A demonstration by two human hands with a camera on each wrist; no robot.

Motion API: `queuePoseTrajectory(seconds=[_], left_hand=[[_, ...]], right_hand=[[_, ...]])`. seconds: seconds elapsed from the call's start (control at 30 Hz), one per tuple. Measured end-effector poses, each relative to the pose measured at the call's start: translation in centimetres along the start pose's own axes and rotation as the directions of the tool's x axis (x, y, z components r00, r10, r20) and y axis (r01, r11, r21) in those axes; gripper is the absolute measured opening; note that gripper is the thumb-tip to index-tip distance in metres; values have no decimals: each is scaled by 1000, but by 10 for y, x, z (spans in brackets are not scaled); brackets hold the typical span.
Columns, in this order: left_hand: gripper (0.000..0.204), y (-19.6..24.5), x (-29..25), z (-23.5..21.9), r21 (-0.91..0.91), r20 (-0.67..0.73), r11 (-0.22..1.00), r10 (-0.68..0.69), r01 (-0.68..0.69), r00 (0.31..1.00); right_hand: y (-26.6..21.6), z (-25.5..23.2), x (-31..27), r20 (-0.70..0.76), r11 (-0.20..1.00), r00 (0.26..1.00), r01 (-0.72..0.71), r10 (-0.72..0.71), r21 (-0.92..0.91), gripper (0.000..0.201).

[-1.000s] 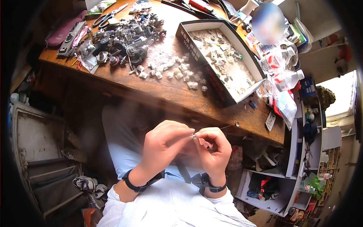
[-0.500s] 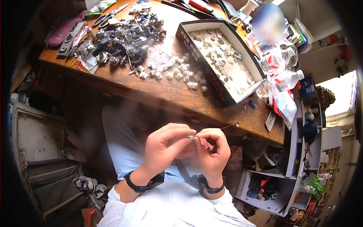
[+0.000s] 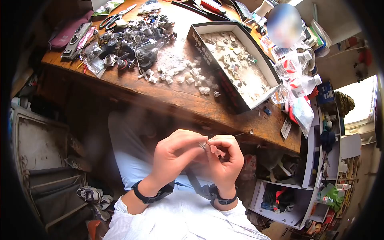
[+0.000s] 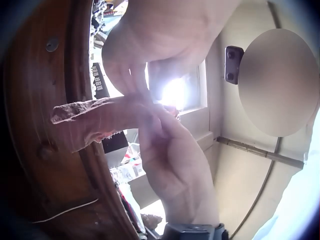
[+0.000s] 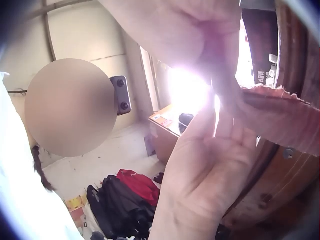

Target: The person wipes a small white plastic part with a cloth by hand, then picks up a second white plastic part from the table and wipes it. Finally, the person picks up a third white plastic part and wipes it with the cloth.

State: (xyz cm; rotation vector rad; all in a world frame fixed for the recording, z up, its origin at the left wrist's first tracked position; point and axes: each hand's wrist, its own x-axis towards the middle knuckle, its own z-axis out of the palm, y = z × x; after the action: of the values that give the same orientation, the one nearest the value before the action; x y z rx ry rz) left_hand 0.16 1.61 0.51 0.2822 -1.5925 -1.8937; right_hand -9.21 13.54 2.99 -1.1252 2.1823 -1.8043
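Above the lap in the head view, my left hand [image 3: 172, 156] and right hand [image 3: 226, 160] meet at their fingertips. Between thumb and fingers the left hand pinches a small, thin pale piece [image 3: 203, 146]; its kind cannot be told. The right hand pinches a crumpled pinkish strip [image 3: 217, 151] that looks like cloth or paper. Seen from the left wrist, this strip [image 4: 90, 122] hangs out sideways from the fingers, with a ragged edge. From the right wrist, the strip [image 5: 285, 120] shows the same frayed edge, while fingers hide the pinched ends.
The wooden table [image 3: 168, 94] lies ahead, bearing a heap of small mechanical parts [image 3: 132, 44], loose white plastic pieces [image 3: 192, 76] and an open black box [image 3: 212, 64] of small bits. Plastic bottles [image 3: 302, 84] stand at the right; shelves [image 3: 284, 216] are below.
Both hands shifted slightly downward early on, then stayed nearly still, fingertips together. The thin pale piece now shows at a different angle by the left fingertips.
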Motion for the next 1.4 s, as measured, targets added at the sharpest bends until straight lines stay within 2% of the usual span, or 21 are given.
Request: queuePoseTrajectory(seconds=[0.07, 0.2, 0.27, 0.3, 0.37, 0.4, 0.47, 0.57, 0.63, 0.7, 0.8, 0.87, 0.9, 0.93, 0.97, 1.0, 1.07, 1.13, 1.27, 1.33, 1.4], left_hand=[[26, 2, 2, -2, 195, 46, 969, 143, -149, 989], [29, 7, 1, 3, 252, 13, 953, 168, -166, 986], [30, 9, 0, 7, 186, -53, 980, 82, -71, 995], [30, 9, 0, 7, 186, -53, 980, 83, -71, 995], [32, 8, 1, 6, 298, 7, 937, 191, -184, 982], [32, 7, 3, 5, 298, 7, 937, 191, -184, 982], [34, 4, 5, 3, 403, 85, 856, 316, -323, 945], [36, 3, 6, 0, 393, 129, 855, 313, -339, 941], [36, 7, 7, 0, 385, 125, 863, 301, -326, 946], [35, 7, 8, -2, 377, 122, 872, 287, -312, 950], [32, 3, 7, -9, 295, 152, 915, 242, -277, 958], [24, 1, 6, -10, 75, 147, 987, 128, -140, 981], [24, 2, 4, -8, 75, 146, 987, 129, -141, 981], [24, 3, 1, -6, -157, 122, 982, -83, 102, 989], [23, 3, -1, -5, -379, 147, 867, -289, 324, 946], [23, 3, -1, -4, -379, 146, 867, -289, 324, 946], [27, -2, -1, -2, -544, 163, 744, -361, 389, 918], [32, -4, 0, -2, -541, 186, 737, -365, 405, 912], [32, -7, -1, 1, -535, 137, 767, -334, 354, 932], [28, -9, -1, 3, -505, 83, 817, -275, 278, 958], [27, -10, -2, 7, -541, 82, 795, -274, 274, 958]], right_hand=[[0, 0, 0, -5, 1000, 1000, 1, -1, -15, 13], [-1, 0, 0, 12, 999, 1000, 22, -22, 27, 13], [-2, -1, 0, 21, 999, 1000, 11, -12, 52, 13], [-3, -2, 0, 48, 995, 999, -16, 11, 94, 13], [-2, -4, 0, 77, 990, 997, -43, 33, 136, 14], [-2, -5, 0, 88, 983, 995, -71, 56, 169, 13], [1, -8, 1, 101, 974, 992, -100, 81, 202, 12], [4, -9, 2, 136, 972, 987, -111, 84, 206, 12], [1, -8, 1, 151, 939, 975, -203, 165, 279, 12], [0, -8, -1, 161, 933, 971, -217, 176, 287, 13], [-1, -9, -2, 155, 938, 974, -203, 164, 281, 13], [-2, -9, -1, 141, 948, 980, -175, 141, 267, 12], [-2, -10, -1, 77, 953, 987, -159, 144, 258, 11], [-2, -11, 1, 14, 958, 989, -144, 146, 250, 11], [-3, -12, 2, 2, 966, 992, -122, 125, 227, 11], [-5, -11, 2, 4, 966, 992, -123, 125, 227, 11], [-12, -10, 3, 27, 939, 974, -226, 226, 260, 15], [-14, -10, 2, 49, 941, 974, -225, 220, 254, 14], [-14, -7, 2, 105, 918, 961, -276, 256, 285, 14], [-14, -6, 2, 117, 921, 960, -276, 252, 275, 14], [-14, -6, 2, 153, 930, 963, -258, 224, 261, 15]])
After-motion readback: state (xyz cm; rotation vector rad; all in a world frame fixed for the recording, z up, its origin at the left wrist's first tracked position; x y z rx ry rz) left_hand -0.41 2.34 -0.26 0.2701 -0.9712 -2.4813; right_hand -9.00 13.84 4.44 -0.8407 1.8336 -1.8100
